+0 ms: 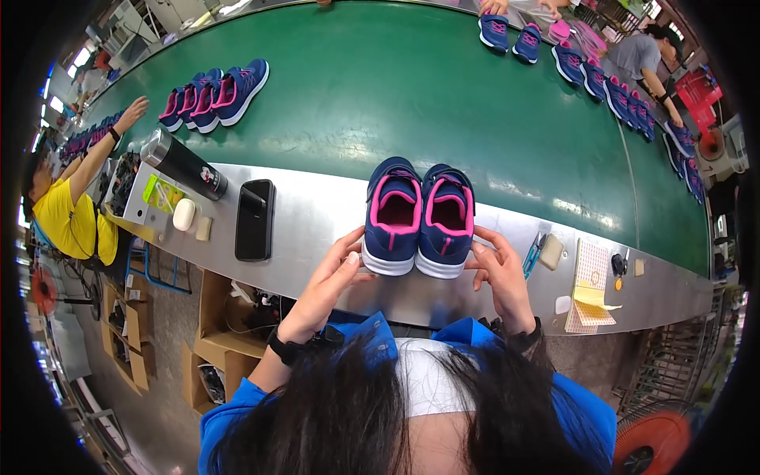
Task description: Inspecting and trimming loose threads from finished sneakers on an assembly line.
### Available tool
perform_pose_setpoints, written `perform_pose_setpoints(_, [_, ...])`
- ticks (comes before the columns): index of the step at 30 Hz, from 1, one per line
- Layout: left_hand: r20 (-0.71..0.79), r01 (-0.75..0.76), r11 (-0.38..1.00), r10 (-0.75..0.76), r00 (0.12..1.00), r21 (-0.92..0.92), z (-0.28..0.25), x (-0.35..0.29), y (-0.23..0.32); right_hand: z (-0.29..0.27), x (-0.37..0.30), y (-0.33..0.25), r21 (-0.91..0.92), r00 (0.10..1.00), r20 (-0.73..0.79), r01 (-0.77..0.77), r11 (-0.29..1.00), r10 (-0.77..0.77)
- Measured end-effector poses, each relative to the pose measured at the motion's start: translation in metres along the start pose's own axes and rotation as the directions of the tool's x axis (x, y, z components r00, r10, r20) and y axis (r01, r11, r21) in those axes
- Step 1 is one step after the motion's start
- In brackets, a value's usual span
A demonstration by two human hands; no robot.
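A pair of navy sneakers with pink lining and white soles sits side by side in front of me, heels toward me. My left hand [328, 279] is at the outer heel side of the left sneaker [391, 226], fingers spread and fingertips at its edge. Beside the right sneaker [445, 229], my right hand [502, 275] has its fingers apart, the tips close to the heel. Neither hand wraps round a shoe; whether the fingertips press on them I cannot tell. The shoes straddle the green belt [340, 103] and the metal ledge [317, 206].
On the ledge lie a black phone [255, 220], a dark flask [184, 164], a white case [184, 214], a blue cutter [534, 254] and a notepad [590, 286]. More sneakers [214, 95] stand on the belt. A co-worker in yellow [67, 210] reaches in from the left; others work at the far right.
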State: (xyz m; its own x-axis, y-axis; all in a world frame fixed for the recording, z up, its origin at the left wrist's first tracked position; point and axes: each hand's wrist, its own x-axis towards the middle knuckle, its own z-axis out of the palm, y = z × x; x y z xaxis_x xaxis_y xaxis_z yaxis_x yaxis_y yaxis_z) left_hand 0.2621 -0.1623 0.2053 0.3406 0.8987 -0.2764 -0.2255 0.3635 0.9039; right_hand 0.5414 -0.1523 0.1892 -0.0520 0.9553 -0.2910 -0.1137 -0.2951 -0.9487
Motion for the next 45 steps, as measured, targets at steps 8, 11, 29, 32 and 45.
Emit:
perform_pose_setpoints(8, [0.056, -0.168, 0.222, 0.437, 0.898, 0.960, 0.034, 0.010, -0.004, -0.020, -0.001, 0.005, -0.353, 0.988, 0.009, -0.140, 0.925, 0.153])
perform_pose_setpoints(11, [0.200, -0.233, 0.104, 0.258, 0.945, 0.967, 0.060, 0.018, -0.007, -0.031, 0.000, 0.019, -0.381, 0.995, -0.030, -0.099, 0.919, 0.095])
perform_pose_setpoints(29, [0.279, -0.092, -0.349, 0.538, 0.796, 0.933, -0.067, 0.099, 0.132, -0.016, 0.004, 0.041, -0.518, 0.997, 0.045, 0.082, 0.851, -0.068])
perform_pose_setpoints(32, [0.224, 0.194, -0.452, 0.716, 0.661, 0.871, -0.116, 0.137, 0.146, -0.014, 0.005, 0.028, -0.520, 0.998, 0.051, 0.065, 0.852, -0.045])
perform_pose_setpoints(45, [0.194, -0.226, 0.971, 0.208, 0.959, 0.073, 0.062, 0.290, -0.018, -0.079, 0.213, -0.061, -0.265, 0.988, 0.144, -0.010, 0.964, 0.050])
